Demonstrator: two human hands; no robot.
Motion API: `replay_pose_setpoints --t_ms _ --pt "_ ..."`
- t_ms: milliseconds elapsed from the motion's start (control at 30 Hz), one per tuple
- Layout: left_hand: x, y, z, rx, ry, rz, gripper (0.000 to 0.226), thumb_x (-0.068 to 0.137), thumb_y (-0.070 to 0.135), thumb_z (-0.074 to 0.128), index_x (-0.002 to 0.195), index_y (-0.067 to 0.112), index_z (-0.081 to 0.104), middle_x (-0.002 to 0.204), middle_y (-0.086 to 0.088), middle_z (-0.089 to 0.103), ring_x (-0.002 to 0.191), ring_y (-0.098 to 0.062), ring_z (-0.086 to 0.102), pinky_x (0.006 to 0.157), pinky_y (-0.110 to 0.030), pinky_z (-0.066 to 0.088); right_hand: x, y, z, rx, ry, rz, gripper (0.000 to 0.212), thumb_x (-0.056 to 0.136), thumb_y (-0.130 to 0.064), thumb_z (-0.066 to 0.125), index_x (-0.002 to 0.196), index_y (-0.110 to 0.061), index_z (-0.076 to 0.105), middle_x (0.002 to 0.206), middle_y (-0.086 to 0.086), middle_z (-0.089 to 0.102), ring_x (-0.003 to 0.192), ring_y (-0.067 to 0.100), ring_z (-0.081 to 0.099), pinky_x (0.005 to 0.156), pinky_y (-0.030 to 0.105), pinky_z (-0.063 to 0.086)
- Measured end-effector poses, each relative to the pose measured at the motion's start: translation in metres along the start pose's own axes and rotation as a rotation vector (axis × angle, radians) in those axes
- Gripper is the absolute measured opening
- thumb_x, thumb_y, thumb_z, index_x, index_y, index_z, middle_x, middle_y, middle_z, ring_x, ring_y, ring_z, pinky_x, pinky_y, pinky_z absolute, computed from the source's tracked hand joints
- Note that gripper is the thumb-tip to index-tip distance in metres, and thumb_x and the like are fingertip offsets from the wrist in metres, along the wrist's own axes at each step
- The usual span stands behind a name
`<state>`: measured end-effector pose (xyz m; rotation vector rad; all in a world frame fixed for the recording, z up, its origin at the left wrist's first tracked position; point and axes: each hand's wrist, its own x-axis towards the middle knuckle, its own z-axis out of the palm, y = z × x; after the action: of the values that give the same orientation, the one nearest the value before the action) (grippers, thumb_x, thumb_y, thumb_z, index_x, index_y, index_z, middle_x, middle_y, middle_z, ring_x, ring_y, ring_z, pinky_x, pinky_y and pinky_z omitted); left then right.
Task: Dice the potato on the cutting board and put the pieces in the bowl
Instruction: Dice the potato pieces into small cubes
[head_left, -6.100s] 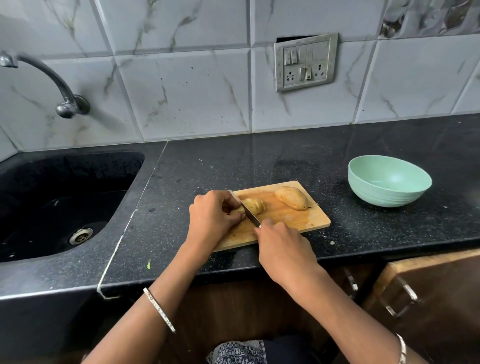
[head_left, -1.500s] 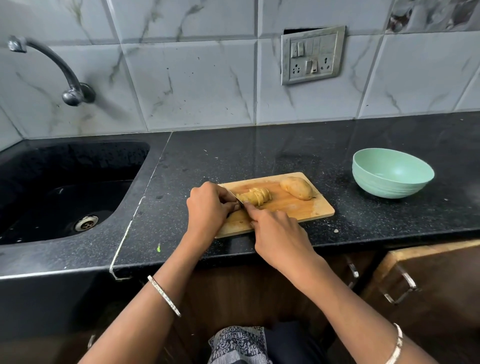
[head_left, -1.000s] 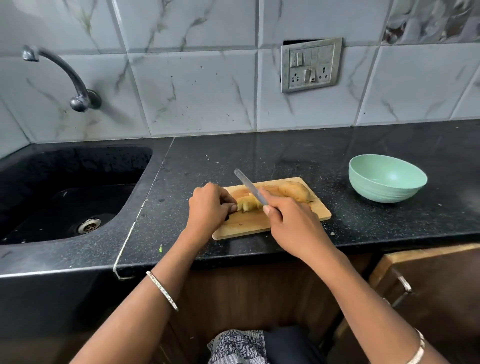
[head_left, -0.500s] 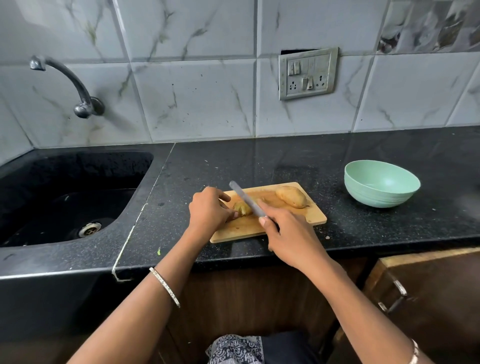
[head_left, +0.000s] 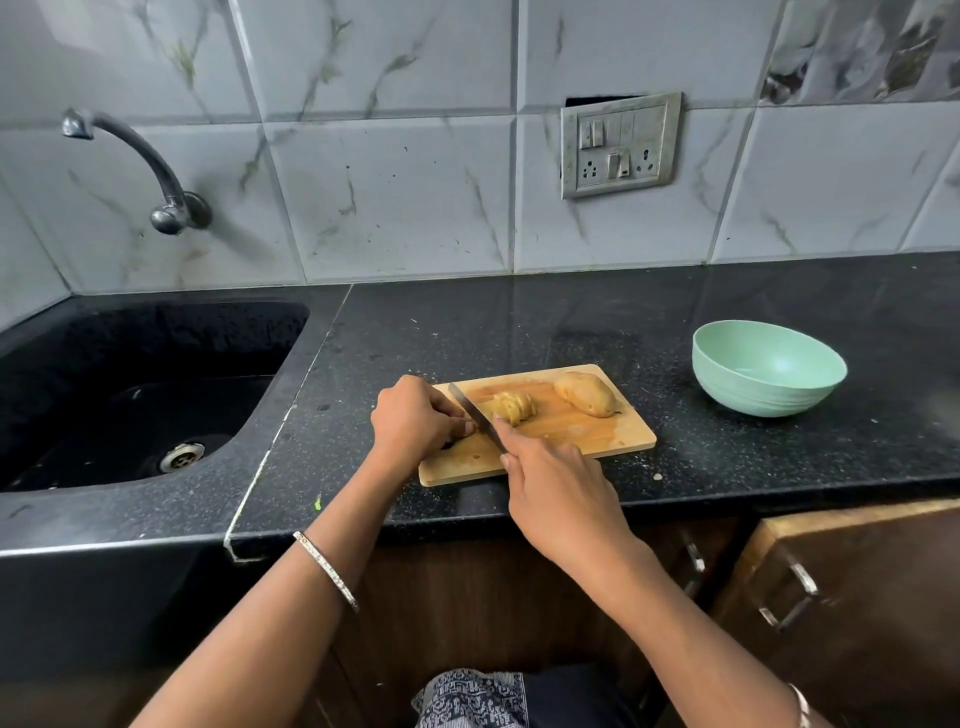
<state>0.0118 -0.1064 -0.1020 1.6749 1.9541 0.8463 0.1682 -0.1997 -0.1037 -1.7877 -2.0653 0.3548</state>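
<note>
Two potato pieces lie on the board (head_left: 587, 435), as they did half a second ago, but the knife (head_left: 472, 414) has moved: then it was raised with its blade slanting over the near piece, and now it is down at the board, slanting from far left to near right. It stands between the left hand (head_left: 415, 418) and the sliced half (head_left: 514, 407), which sits just right of the blade near the board's middle, its slices leaning together. Earlier the left hand touched that piece; now its curled fingers are on the other side of the blade, tips close against it, and I cannot tell whether they pinch anything. The right hand (head_left: 558, 488) is wrapped tight round the handle, forefinger reaching up toward the blade. The whole half (head_left: 587, 400) is unmoved at the far right corner. My count: one board, one knife, two potato halves, one green bowl (head_left: 769, 376) standing on the counter (head_left: 519, 322) well right of the board, two hands, and one bangle (head_left: 326, 570) on each wrist. One sink (head_left: 208, 338) lies to the left under one tap (head_left: 158, 166), and one switch plate (head_left: 621, 145) hangs on the tiled wall.
</note>
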Motion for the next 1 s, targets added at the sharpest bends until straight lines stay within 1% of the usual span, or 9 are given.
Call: replay_pose_setpoints --t_ms 67,167,267,333,467,600,767,900,1000 --pt "-0.0005 0.0 -0.001 -0.025 -0.006 -0.013 0.012 0.069 0.026 0.088 0.067 0.022 0.077 0.065 0.001 0.073 0.068 -0.011 0.07 0.083 -0.036 0.058 0.0003 0.0003 0.0013 -0.002 0.013 0.007 0.054 0.109 -0.031 0.038 0.159 -0.04 0.018 0.122 0.007 0.065 0.113 0.031 0.059 0.074 0.037 0.043" --pt "-0.0006 -0.0001 -0.002 -0.029 -0.018 -0.017 0.011 0.069 0.024 0.088 0.067 0.022 0.077 0.064 0.001 0.073 0.065 -0.009 0.07 0.08 -0.035 0.059 0.0 0.002 0.0029 0.031 0.022 -0.002 0.053 0.109 -0.032 0.038 0.158 -0.04 0.02 0.121 0.006 0.066 0.115 0.032 0.06 0.082 0.041 0.049" --pt "-0.0005 0.0013 -0.0029 -0.007 -0.016 -0.011 0.01 0.07 0.024 0.086 0.067 0.023 0.077 0.064 0.003 0.072 0.068 -0.009 0.069 0.08 -0.035 0.059 -0.0016 0.0029 0.0027 0.047 0.02 0.004 0.053 0.109 -0.033 0.038 0.158 -0.041 0.02 0.123 0.005 0.065 0.117 0.033 0.059 0.085 0.043 0.05" --pt "-0.0004 0.0018 -0.003 0.01 -0.012 -0.006 0.012 0.071 0.023 0.085 0.065 0.024 0.075 0.064 0.003 0.072 0.07 -0.009 0.068 0.08 -0.036 0.058 -0.0027 0.0022 0.0016 0.039 0.009 0.011 0.053 0.109 -0.033 0.037 0.158 -0.041 0.019 0.125 0.006 0.064 0.118 0.034 0.058 0.084 0.041 0.049" --pt "-0.0011 0.0007 -0.0027 0.001 -0.015 0.007 0.014 0.07 0.025 0.087 0.066 0.025 0.074 0.065 0.003 0.072 0.068 -0.008 0.068 0.083 -0.036 0.057 -0.0046 0.0007 0.0008 0.014 0.016 0.024 0.054 0.109 -0.032 0.037 0.158 -0.042 0.017 0.123 0.007 0.064 0.116 0.033 0.059 0.079 0.038 0.046" --pt "-0.0005 -0.0016 -0.002 -0.012 -0.023 0.033 0.015 0.067 0.028 0.09 0.071 0.025 0.076 0.065 0.004 0.072 0.065 -0.006 0.069 0.086 -0.037 0.056 -0.0051 -0.0006 0.004 -0.024 0.028 0.039 0.058 0.109 -0.031 0.039 0.159 -0.043 0.012 0.122 0.006 0.065 0.113 0.031 0.061 0.081 0.038 0.05" --pt "0.0 0.0011 -0.0018 0.029 -0.019 0.072 0.013 0.07 0.029 0.088 0.075 0.026 0.076 0.068 0.003 0.073 0.064 -0.003 0.066 0.08 -0.031 0.056 -0.0061 0.0 0.0064 -0.064 0.042 0.054 0.066 0.108 -0.025 0.044 0.16 -0.04 0.007 0.119 0.008 0.065 0.108 0.029 0.062 0.074 0.035 0.047" --pt "0.0029 0.0011 -0.0012 0.05 -0.026 0.075 0.012 0.071 0.031 0.087 0.078 0.026 0.078 0.068 0.003 0.073 0.065 -0.004 0.066 0.078 -0.031 0.056 -0.0065 0.0004 0.0073 -0.077 0.042 0.055 0.068 0.107 -0.024 0.045 0.16 -0.039 0.005 0.118 0.008 0.065 0.108 0.029 0.062 0.078 0.037 0.051" --pt "0.0051 0.0015 0.0001 0.057 -0.03 0.083 0.013 0.071 0.032 0.087 0.079 0.026 0.078 0.069 0.004 0.073 0.064 -0.003 0.065 0.074 -0.029 0.056 -0.0047 0.0023 0.0052 -0.071 0.044 0.073 0.067 0.107 -0.023 0.044 0.16 -0.039 0.006 0.119 0.009 0.065 0.109 0.03 0.062 0.077 0.037 0.049"
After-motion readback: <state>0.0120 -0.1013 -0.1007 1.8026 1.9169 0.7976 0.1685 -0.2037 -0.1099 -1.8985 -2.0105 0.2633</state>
